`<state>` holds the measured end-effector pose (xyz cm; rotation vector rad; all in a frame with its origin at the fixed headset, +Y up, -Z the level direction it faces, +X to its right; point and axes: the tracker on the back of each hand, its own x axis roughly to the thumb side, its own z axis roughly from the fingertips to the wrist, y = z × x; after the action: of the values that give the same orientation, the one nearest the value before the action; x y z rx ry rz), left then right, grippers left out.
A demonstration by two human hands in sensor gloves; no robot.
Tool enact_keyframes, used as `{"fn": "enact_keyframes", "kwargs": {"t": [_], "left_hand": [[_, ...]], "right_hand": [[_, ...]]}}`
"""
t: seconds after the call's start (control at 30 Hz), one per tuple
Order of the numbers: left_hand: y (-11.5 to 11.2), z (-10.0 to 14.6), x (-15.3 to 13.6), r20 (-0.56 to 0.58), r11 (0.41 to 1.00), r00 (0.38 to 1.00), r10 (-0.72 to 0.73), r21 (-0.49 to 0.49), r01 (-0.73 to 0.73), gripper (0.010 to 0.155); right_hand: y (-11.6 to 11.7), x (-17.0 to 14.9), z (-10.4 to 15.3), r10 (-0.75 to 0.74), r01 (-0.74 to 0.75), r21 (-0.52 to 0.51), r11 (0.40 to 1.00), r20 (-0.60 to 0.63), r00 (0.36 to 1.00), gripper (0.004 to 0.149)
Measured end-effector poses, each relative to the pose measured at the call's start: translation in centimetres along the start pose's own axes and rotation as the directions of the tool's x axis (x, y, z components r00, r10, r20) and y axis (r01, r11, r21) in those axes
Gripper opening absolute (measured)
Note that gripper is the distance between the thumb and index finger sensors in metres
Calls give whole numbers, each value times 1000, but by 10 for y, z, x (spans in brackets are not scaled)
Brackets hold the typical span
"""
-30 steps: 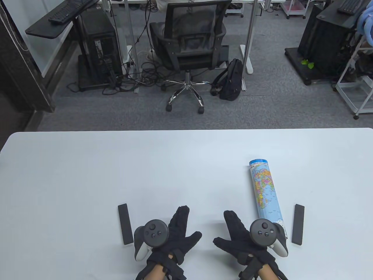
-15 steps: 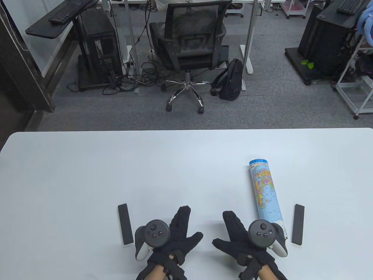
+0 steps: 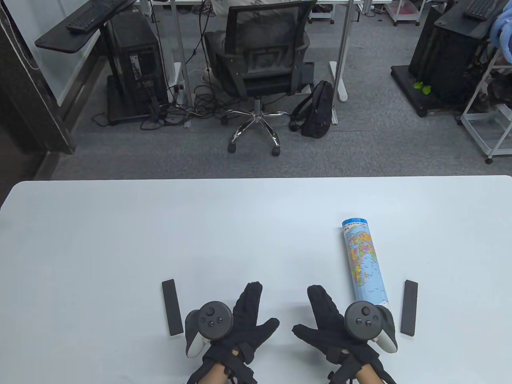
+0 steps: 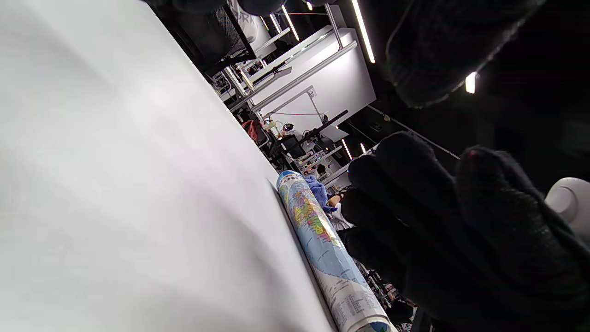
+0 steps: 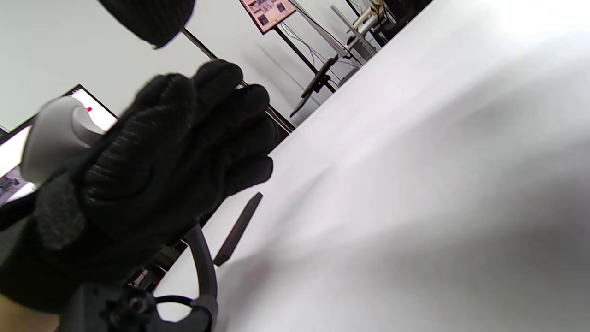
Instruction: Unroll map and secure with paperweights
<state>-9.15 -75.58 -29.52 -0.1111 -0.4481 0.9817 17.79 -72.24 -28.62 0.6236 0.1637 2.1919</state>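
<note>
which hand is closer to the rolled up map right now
Right. The right hand lies flat beside the near end of the rolled map, just to its left, not gripping it. The left hand lies farther left, past the right hand, close to the left paperweight.

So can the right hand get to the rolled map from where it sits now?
Probably yes. The right hand lies flat with nothing in it, and the rolled map lies just beside it on the table, with nothing between them. The right paperweight sits beyond the map, out of the way.
</note>
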Motion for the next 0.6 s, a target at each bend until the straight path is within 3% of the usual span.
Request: {"fn": "enact_keyframes", "kwargs": {"t": [0.17, 0.27, 0.33, 0.47, 0.6], "left_hand": [[0, 0, 0, 3, 1000, 1000, 6, 2, -6, 87], [0, 0, 0, 6, 1000, 1000, 5, 8, -5, 87], [0, 0, 0, 6, 1000, 1000, 5, 11, -5, 87], [2, 0, 0, 2, 1000, 1000, 9, 16, -9, 87], [2, 0, 0, 1, 1000, 1000, 7, 18, -7, 87]], "right_hand": [[-20, 18, 3, 92, -90, -83, 992, 19, 996, 85], [-39, 23, 1, 254, -265, -137, 954, -95, 963, 86], [-47, 17, -3, 319, -345, -119, 931, -196, 927, 87], [-53, -16, -13, 409, -444, 38, 895, -463, 786, 88], [-47, -46, -21, 524, -481, 247, 841, -591, 613, 88]]}}
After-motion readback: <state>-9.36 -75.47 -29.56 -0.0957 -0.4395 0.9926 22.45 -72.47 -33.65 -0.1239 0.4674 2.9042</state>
